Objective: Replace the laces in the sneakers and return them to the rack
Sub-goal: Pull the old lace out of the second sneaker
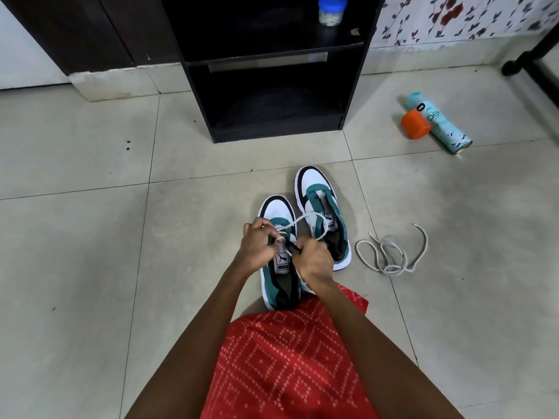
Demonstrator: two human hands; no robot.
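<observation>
Two teal, white and black sneakers stand side by side on the tiled floor, toes pointing away from me. The left sneaker (279,285) is nearer; both my hands work over its tongue. My left hand (257,244) pinches a white lace (305,217) near the eyelets. My right hand (313,260) grips the same lace, which loops out across the right sneaker (320,204). The right sneaker shows no lace in its eyelets. A second white lace (390,252) lies loose in a tangle on the floor to the right.
A black open-fronted rack (269,95) stands straight ahead, with a blue-lidded jar (332,10) on its upper shelf. A light-blue spray can (440,124) and an orange cap (415,124) lie on the floor at right. My red patterned garment (287,358) covers my lap.
</observation>
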